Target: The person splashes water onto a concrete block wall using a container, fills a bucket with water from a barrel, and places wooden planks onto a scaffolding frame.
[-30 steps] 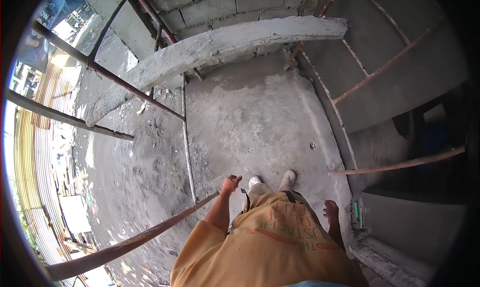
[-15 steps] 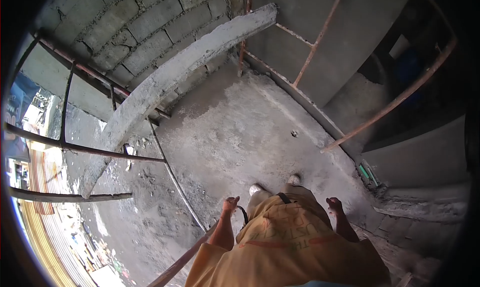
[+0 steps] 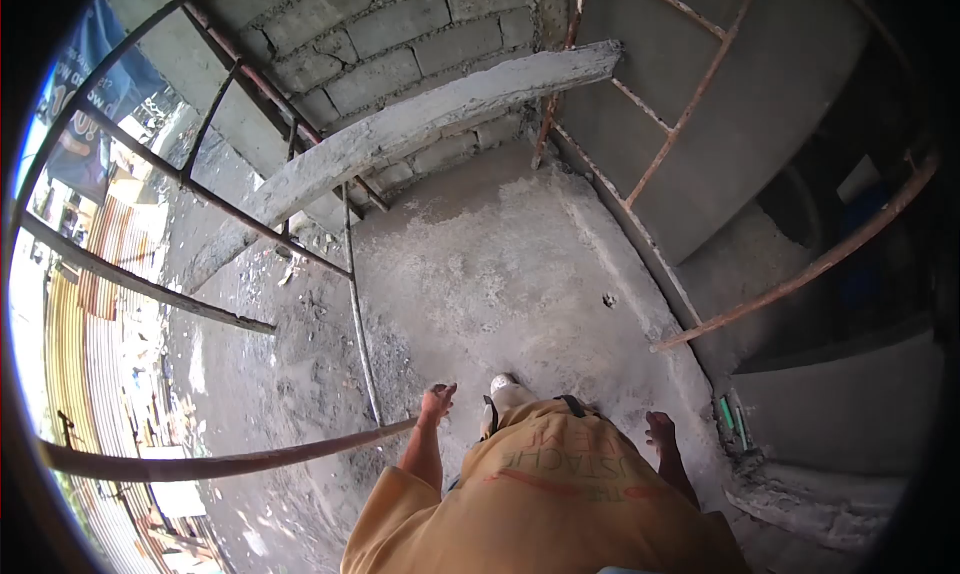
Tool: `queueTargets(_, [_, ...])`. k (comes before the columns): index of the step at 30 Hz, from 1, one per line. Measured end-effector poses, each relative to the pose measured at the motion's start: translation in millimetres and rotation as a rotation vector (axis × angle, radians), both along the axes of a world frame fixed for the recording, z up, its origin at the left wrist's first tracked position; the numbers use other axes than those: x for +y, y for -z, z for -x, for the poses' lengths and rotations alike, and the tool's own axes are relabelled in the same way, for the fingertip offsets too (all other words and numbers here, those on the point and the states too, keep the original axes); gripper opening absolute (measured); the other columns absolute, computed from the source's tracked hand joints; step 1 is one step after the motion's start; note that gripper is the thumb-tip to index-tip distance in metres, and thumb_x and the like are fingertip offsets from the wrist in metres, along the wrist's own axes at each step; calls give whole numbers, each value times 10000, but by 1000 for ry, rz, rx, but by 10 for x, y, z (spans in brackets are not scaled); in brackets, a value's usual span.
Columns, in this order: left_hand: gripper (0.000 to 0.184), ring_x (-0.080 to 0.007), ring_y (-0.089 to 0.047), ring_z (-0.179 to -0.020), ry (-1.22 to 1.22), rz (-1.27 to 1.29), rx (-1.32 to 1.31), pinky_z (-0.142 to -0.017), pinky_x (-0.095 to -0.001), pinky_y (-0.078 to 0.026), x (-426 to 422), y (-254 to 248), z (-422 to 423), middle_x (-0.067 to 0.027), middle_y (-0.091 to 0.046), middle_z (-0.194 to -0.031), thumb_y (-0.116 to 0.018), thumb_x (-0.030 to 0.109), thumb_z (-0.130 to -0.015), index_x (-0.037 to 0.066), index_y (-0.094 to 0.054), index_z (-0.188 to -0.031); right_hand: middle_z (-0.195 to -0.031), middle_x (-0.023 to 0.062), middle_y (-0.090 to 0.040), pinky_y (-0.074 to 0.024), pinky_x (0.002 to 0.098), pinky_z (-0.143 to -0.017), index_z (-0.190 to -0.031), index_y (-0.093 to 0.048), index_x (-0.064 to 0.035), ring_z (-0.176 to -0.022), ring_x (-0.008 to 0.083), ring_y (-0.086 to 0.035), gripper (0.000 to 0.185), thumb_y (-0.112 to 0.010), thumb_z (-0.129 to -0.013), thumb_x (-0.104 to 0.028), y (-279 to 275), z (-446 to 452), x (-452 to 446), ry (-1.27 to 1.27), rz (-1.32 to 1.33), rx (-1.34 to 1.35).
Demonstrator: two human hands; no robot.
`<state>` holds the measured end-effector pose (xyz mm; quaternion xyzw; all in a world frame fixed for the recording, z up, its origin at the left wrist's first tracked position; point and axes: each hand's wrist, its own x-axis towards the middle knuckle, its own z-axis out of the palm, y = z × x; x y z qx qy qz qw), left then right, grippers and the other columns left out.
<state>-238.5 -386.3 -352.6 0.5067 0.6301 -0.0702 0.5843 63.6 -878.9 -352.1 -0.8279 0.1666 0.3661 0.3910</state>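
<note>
My left hand point(image 3: 437, 402) hangs at my left side with its fingers loosely bent and apart, and no object shows in it. Close beside it is the upper end of a brown metal pipe point(image 3: 300, 459); whether they touch I cannot tell. My right hand point(image 3: 661, 429) hangs by my right hip over the concrete floor point(image 3: 480, 274), fingers slightly spread and holding nothing visible. Between the hands are my tan shirt point(image 3: 560, 474) and one pale shoe point(image 3: 503, 382).
A long, rough grey plank point(image 3: 400, 139) crosses the rusty scaffold frame point(image 3: 690, 114) ahead. A slim pole point(image 3: 360, 324) leans at the left. Behind stands a block wall point(image 3: 385, 69). Green and white items point(image 3: 733, 421) lie along the right edge. Corrugated sheets point(image 3: 90, 314) stand outside.
My view has turned and shifted forward; the plank and scaffold bars sit differently in it. The brown pipe now shows further across the left. Both hands stay at my sides.
</note>
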Motion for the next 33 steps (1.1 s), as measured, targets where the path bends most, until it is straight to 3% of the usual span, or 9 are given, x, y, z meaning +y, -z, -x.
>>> queueTargets(3, [589, -270, -640, -959, -1, -20, 4, -783, -417, -525, -436, -1, 116, -141, -626, -1098, -650, 444, -850, 59, -511, -1274, -939, 75, -608, -504, 386, -568, -1191, -556, -112, -720, 206, -599, 450, -629, -863, -411, 24, -111, -366, -40, 21, 46])
queueTargets(5, [596, -229, -652, -825, -11, -95, 16, -687, -379, -547, -752, -16, 146, -123, -656, -961, -656, 475, -830, 24, -574, -1211, -1039, 75, -597, -494, 405, -607, -1218, -532, -112, -783, 241, -601, 474, -614, -872, -426, 24, -177, -585, -5, 19, 90])
queueTargets(7, [583, -228, -649, -803, -87, -74, 40, -681, -386, -549, -1116, -40, 248, -120, -657, -934, -655, 477, -829, 26, -585, -1191, -1030, 65, -604, -489, 410, -618, -1219, -531, -111, -786, 238, -597, 471, -611, -872, -419, 71, -192, -789, -18, 14, 104])
queueTargets(10, [552, -256, -639, -852, -5, 26, 85, -715, -428, -528, -1511, -127, 415, -128, -644, -966, -652, 467, -834, 38, -586, -1176, -1034, 64, -608, -491, 400, -610, -1212, -535, -107, -771, 229, -593, 468, -612, -868, -414, 178, -182, -992, -38, -4, 115])
queueTargets(14, [494, -247, -631, -836, -72, 71, 186, -657, -387, -502, -1892, -24, 641, -95, -632, -982, -644, 440, -847, 52, -593, -1149, -1004, 61, -620, -493, 387, -595, -1187, -552, -105, -751, 214, -597, 453, -613, -863, -414, 264, -104, -1140, 12, -3, 118])
queueTargets(18, [518, -227, -634, -820, -48, 74, 182, -648, -387, -503, -1897, -49, 654, -83, -629, -1001, -644, 435, -846, 49, -574, -1185, -934, 52, -631, -495, 366, -570, -1145, -575, -113, -711, 186, -597, 438, -635, -847, -428, 304, 14, -1140, 45, -52, 113])
queueTargets(26, [533, -226, -650, -794, 88, -85, 21, -639, -363, -515, -1376, -162, -118, -91, -641, -947, -655, 438, -839, 44, -576, -1190, -886, 43, -629, -491, 354, -542, -1116, -592, -121, -658, 166, -588, 441, -656, -828, -450, 348, 324, -1290, 116, -74, 132])
queueTargets(28, [521, -250, -642, -898, 174, -61, -25, -752, -412, -514, -1284, -207, -296, -98, -622, -1045, -644, 456, -858, 78, -553, -1205, -884, 47, -632, -501, 362, -545, -1117, -591, -120, -652, 174, -595, 442, -656, -828, -449, 369, 374, -1331, 140, -26, 139])
queueTargets(33, [543, -247, -648, -875, 202, -62, -14, -723, -405, -524, -1218, -179, -493, -116, -631, -1021, -659, 460, -846, 54, -561, -1194, -914, 55, -640, -513, 369, -554, -1126, -590, -111, -688, 188, -620, 456, -647, -834, -456, 371, 485, -1321, 173, -12, 115])
